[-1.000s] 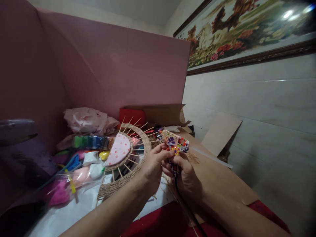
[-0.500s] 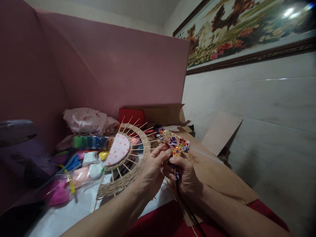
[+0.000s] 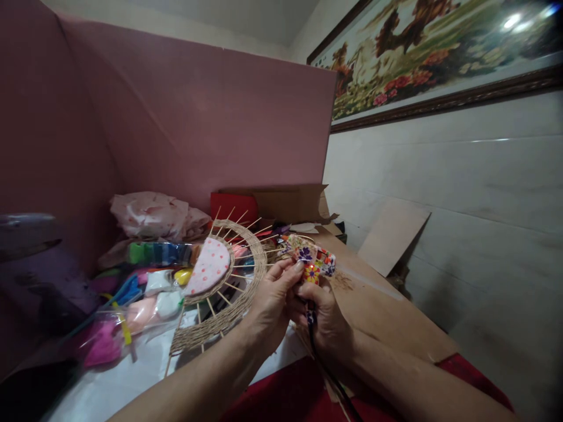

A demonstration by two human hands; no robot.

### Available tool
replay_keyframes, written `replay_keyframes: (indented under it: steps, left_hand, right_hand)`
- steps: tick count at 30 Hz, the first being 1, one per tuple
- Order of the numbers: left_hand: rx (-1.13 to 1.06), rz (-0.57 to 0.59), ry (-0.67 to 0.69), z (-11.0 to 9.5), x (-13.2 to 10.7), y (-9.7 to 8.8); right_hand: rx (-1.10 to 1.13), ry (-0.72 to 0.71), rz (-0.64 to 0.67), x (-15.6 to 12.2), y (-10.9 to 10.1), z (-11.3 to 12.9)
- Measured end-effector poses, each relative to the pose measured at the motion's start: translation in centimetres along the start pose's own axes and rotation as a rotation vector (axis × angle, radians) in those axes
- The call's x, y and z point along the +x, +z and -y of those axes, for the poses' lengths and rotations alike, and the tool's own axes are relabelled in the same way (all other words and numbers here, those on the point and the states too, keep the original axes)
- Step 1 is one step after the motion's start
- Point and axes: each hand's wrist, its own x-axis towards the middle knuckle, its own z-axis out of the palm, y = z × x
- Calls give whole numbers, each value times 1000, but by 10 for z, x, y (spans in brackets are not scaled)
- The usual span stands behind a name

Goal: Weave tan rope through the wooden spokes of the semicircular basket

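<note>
A flower-patterned glue gun (image 3: 313, 255) with a black cord (image 3: 323, 363) is held up in front of me, its orange tip facing left. My right hand (image 3: 326, 310) is wrapped round its handle. My left hand (image 3: 279, 290) is closed, thumb and fingers pressed against the gun's near side; part of its grip is hidden. Just left of the hands leans a half-round woven twine frame (image 3: 259, 258) with thin wooden sticks fanning outward. At its centre is a half-disc of white cloth with pink dots (image 3: 210, 265).
Bags of coloured clay (image 3: 156, 305) lie to the left, with crumpled dotted cloth (image 3: 153, 214) behind them. Cardboard (image 3: 382, 310) covers the table on the right, over red cloth (image 3: 281, 390). A pink partition (image 3: 211, 117) stands behind. A board (image 3: 396, 234) leans on the wall.
The glue gun and both hands have shifted slightly left, and the whole view has moved a little too. The grip looks the same.
</note>
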Motion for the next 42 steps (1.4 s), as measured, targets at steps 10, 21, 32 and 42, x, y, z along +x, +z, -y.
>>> replay_keyframes:
  steps: [10,21,32,42]
  left_hand:
    - [-6,11,-30,-3,-5,4]
    - [90,-39,-14,-1,-1,3]
    - [29,32,-8,4,-4,0]
    - [2,30,-3,2,-3,1]
  right_hand:
    - [-3,-51,1,0,2,4]
    - [-19,-69,-65,-1,2,-5]
    - [-41,-53,-27,3,-4,-6]
    - [-44,-75,-85,-1,1,-3]
